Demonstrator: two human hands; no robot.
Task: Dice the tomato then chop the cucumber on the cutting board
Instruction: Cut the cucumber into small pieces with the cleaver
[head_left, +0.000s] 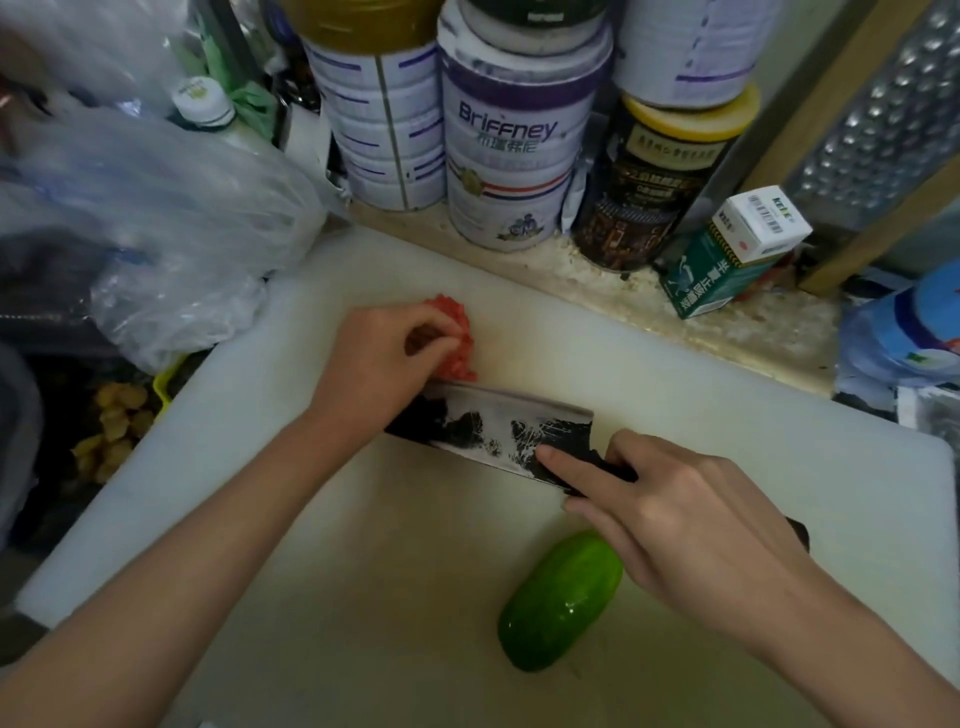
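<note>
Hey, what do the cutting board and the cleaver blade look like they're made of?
Cutting board: likely white plastic, matte, given its smooth uniform surface and yellowish staining. Cleaver blade: apparently steel, a dark coated face with bright, scratched patches that catch light. The right hand covers its grip.

Along the bench's far edge stand a striped white tin (384, 124), a Briffney tin (511, 140) and a dark yellow-lidded tin (660, 187). A green-and-white carton (727, 254) lies tilted near a metal grater (878, 114) at the far right; crumpled clear plastic bags (171, 218) crowd the left edge.
</note>
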